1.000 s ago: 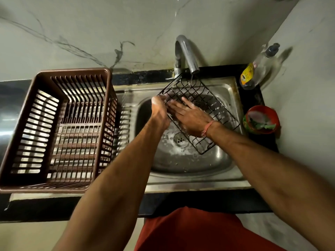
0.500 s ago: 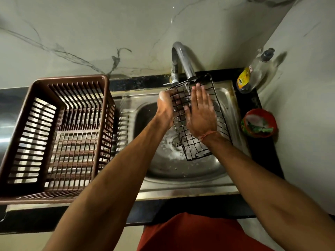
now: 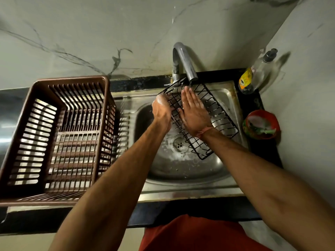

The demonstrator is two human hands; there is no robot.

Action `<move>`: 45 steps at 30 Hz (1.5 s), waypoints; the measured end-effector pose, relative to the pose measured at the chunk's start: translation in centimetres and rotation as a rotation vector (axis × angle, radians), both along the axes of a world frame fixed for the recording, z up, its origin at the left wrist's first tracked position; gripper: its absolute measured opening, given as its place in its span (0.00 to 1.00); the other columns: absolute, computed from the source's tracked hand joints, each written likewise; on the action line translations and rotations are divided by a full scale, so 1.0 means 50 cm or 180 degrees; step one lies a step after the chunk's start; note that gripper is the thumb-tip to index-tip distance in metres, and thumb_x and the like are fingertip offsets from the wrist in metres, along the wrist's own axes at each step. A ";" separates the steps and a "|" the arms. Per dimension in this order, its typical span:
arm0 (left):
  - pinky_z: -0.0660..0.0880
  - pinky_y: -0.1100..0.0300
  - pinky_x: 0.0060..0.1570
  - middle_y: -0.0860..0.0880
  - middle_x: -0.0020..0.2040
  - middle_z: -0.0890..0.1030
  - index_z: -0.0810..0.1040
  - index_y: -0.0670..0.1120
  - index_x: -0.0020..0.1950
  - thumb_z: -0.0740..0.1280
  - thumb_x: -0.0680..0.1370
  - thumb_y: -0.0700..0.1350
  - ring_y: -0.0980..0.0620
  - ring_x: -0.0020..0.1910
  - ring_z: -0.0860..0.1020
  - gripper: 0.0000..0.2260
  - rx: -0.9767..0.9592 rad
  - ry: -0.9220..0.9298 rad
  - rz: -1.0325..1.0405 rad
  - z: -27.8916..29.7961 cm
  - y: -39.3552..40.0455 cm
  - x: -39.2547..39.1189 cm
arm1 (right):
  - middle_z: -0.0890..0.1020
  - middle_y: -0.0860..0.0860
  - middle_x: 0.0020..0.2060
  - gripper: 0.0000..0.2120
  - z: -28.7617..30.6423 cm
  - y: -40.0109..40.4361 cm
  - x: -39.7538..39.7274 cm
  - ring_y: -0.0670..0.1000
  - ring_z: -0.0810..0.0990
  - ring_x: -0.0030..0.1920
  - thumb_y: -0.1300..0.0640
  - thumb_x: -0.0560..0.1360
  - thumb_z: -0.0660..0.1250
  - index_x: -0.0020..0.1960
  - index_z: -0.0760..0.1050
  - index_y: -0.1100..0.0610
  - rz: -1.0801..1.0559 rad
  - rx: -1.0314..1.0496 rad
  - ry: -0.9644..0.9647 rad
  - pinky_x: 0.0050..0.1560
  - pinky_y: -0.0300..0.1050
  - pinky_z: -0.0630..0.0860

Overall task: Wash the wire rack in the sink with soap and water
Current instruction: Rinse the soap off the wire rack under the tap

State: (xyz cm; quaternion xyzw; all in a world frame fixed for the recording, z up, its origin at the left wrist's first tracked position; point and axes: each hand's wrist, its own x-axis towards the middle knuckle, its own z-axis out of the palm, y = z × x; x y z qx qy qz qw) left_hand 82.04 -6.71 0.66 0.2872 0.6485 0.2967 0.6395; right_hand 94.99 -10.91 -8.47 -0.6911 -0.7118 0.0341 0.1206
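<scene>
- Seemingly, the wash is well into its rinsing part: from the head view, the black wire rack (image 3: 200, 116) is held tilted over the basin of the steel sink (image 3: 183, 169), its far end right under the spout of the tap (image 3: 184, 62), where a thin stream of water falls.
- White foam lies round the drain (image 3: 179, 144), below the rack's near end, and suds cling to the left hand (image 3: 161, 110), so I judge the soaping is already done or nearly so.
- Left hand: it grips the rack's left edge, fingers curled round the wire, just left of the tap's stream.
- Right hand (image 3: 194, 115): flat on the mesh, fingers straight and close together, tips reaching up to the stream; it holds nothing and presses or rubs the wires.
- What is left, as I read it: rinsing the lower end of the rack, which sits away from the water, and then setting it aside, perhaps in the brown plastic dish basket (image 3: 56, 134) well left of the tap.
- Against the frame half a second back, the rack's near end has swung a little to the right, and the right hand sits lower along the mesh; the left hand's grip is unchanged.
- Right of the tap stand a dish soap bottle (image 3: 256, 73) in the corner and, nearer, a red bowl (image 3: 261, 124) with a scrubber in it.
</scene>
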 end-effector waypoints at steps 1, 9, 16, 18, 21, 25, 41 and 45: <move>0.81 0.50 0.53 0.45 0.50 0.89 0.86 0.47 0.56 0.55 0.83 0.49 0.45 0.53 0.86 0.19 -0.0052 0.0008 0.0086 -0.001 -0.001 -0.002 | 0.56 0.58 0.83 0.29 0.002 0.009 -0.006 0.56 0.52 0.83 0.47 0.86 0.47 0.83 0.55 0.60 0.0079 0.0031 0.0175 0.82 0.55 0.55; 0.80 0.37 0.61 0.42 0.55 0.86 0.83 0.43 0.62 0.57 0.80 0.47 0.44 0.52 0.83 0.18 -0.0183 -0.0309 0.0384 -0.001 -0.009 -0.029 | 0.85 0.49 0.37 0.14 0.101 0.095 -0.036 0.47 0.83 0.35 0.56 0.85 0.59 0.45 0.80 0.56 -0.0883 0.0128 0.3239 0.34 0.41 0.80; 0.79 0.41 0.62 0.45 0.49 0.88 0.83 0.46 0.56 0.56 0.82 0.47 0.48 0.47 0.83 0.16 -0.0070 -0.0407 0.0195 0.020 0.003 -0.014 | 0.73 0.48 0.26 0.18 0.131 0.145 -0.021 0.47 0.71 0.26 0.57 0.86 0.57 0.38 0.74 0.54 -0.1648 -0.0380 0.5407 0.30 0.43 0.68; 0.80 0.39 0.62 0.45 0.48 0.87 0.81 0.47 0.53 0.54 0.83 0.48 0.47 0.47 0.83 0.16 -0.0019 -0.0290 0.0151 0.022 0.006 -0.011 | 0.69 0.47 0.25 0.19 0.140 0.144 -0.015 0.46 0.67 0.24 0.56 0.86 0.56 0.37 0.71 0.54 -0.1642 -0.0507 0.5761 0.27 0.41 0.64; 0.82 0.40 0.61 0.43 0.51 0.88 0.82 0.47 0.57 0.54 0.83 0.49 0.43 0.52 0.86 0.17 -0.0030 -0.0187 0.0138 0.013 0.014 -0.006 | 0.67 0.48 0.25 0.18 0.135 0.142 -0.016 0.44 0.63 0.20 0.56 0.86 0.58 0.37 0.69 0.54 -0.1916 -0.0351 0.5474 0.21 0.37 0.58; 0.83 0.46 0.52 0.47 0.43 0.87 0.83 0.44 0.57 0.54 0.84 0.48 0.47 0.44 0.84 0.18 0.0036 -0.0366 0.0189 0.011 0.015 0.006 | 0.74 0.49 0.27 0.24 0.115 0.122 -0.012 0.48 0.72 0.26 0.42 0.84 0.58 0.34 0.73 0.52 -0.1627 0.0188 0.2571 0.25 0.41 0.66; 0.81 0.50 0.45 0.41 0.51 0.89 0.84 0.46 0.62 0.55 0.81 0.45 0.39 0.51 0.88 0.19 0.0187 -0.0452 0.0652 0.020 0.038 -0.007 | 0.43 0.61 0.83 0.36 0.038 0.024 0.006 0.58 0.41 0.84 0.39 0.86 0.45 0.84 0.41 0.61 0.0035 -0.0041 -0.0408 0.81 0.60 0.50; 0.75 0.54 0.41 0.48 0.37 0.87 0.86 0.46 0.58 0.56 0.82 0.45 0.50 0.36 0.82 0.18 0.0043 -0.0551 0.0803 0.018 0.022 0.006 | 0.42 0.59 0.83 0.34 0.040 0.026 -0.036 0.59 0.40 0.83 0.43 0.87 0.46 0.84 0.41 0.62 -0.0140 -0.0108 -0.0209 0.80 0.69 0.45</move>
